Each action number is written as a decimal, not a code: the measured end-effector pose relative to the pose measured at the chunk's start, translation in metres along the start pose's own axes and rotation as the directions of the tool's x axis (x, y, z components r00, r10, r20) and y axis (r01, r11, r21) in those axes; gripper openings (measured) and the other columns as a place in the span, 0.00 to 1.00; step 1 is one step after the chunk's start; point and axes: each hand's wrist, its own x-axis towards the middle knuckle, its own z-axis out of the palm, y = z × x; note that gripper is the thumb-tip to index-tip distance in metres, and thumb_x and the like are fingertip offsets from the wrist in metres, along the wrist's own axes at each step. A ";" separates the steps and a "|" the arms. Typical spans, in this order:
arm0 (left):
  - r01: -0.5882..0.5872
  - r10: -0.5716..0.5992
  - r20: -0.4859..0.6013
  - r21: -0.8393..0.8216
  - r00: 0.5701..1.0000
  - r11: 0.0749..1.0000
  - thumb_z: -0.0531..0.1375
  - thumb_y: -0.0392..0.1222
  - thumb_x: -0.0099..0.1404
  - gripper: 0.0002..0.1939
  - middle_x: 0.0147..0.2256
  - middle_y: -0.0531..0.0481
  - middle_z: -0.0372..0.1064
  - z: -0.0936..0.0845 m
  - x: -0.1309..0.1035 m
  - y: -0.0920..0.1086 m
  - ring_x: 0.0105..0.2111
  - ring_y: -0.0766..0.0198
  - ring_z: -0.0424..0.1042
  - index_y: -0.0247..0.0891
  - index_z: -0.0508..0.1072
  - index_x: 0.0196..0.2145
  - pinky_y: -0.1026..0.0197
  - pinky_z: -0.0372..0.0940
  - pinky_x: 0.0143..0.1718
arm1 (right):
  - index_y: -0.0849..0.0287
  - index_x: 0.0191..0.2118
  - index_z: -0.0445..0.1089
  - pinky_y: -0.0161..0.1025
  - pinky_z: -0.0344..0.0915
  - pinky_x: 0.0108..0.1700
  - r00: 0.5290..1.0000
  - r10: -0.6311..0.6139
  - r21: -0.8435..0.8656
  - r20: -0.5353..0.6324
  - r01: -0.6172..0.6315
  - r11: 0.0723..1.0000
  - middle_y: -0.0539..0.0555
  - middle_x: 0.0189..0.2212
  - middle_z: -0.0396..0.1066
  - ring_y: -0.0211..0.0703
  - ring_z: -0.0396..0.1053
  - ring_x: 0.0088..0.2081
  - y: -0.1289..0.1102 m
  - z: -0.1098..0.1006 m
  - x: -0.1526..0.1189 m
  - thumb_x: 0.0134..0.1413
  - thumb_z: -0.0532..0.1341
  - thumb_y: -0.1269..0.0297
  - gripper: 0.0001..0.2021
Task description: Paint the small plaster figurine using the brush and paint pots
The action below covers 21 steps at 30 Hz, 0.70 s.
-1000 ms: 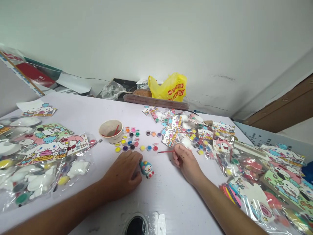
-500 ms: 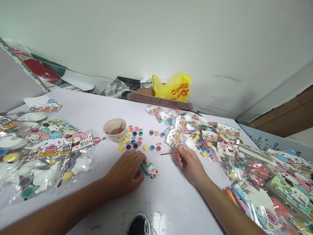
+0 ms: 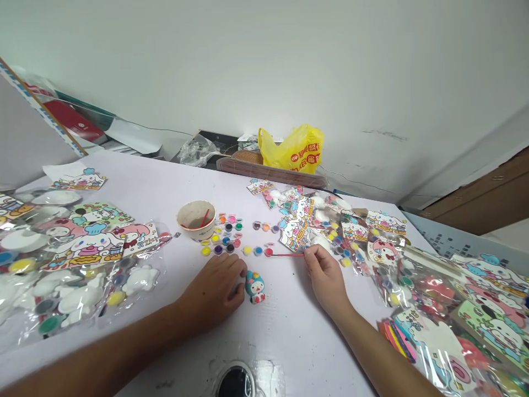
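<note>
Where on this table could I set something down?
Between the figurine and the right forearm; also behind the paper cup, between the left packets and the small far card. Packets crowd both sides; paint pots crowd the middle.

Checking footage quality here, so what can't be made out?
1. Thin red-handled paintbrush, rear end: head view, hidden by the right hand.
2. Small blue-and-white figurine, back: head view, hidden by its front.
3. Round black object, lower part: head view, cut off by bottom edge.
</note>
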 end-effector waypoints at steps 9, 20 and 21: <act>-0.054 0.055 0.029 -0.045 0.998 0.998 0.52 0.31 0.59 0.12 0.39 0.47 0.67 0.000 -0.001 -0.002 0.39 0.56 0.64 0.38 0.66 0.41 0.53 0.60 0.41 | 0.56 0.29 0.65 0.37 0.49 0.26 1.000 -0.028 -0.054 -0.008 0.027 0.998 0.45 0.21 0.54 0.38 0.50 0.23 0.000 0.001 0.001 0.60 0.60 0.47 0.17; -0.059 0.060 0.022 -0.045 0.998 0.997 0.51 0.32 0.60 0.11 0.38 0.48 0.67 0.000 -0.002 -0.003 0.38 0.56 0.64 0.38 0.66 0.41 0.53 0.60 0.41 | 0.56 0.33 0.67 0.38 0.60 0.26 0.999 0.031 0.057 0.032 -0.033 0.998 0.49 0.26 0.68 0.39 0.65 0.22 -0.001 0.003 0.000 0.57 0.63 0.47 0.16; -0.062 0.063 0.021 -0.044 0.998 0.997 0.51 0.32 0.60 0.11 0.38 0.47 0.67 0.000 -0.003 -0.002 0.38 0.56 0.64 0.38 0.66 0.41 0.53 0.60 0.41 | 0.56 0.34 0.68 0.38 0.61 0.26 0.999 0.030 0.074 0.040 -0.033 0.997 0.50 0.27 0.70 0.39 0.67 0.23 -0.001 0.003 0.000 0.56 0.63 0.48 0.16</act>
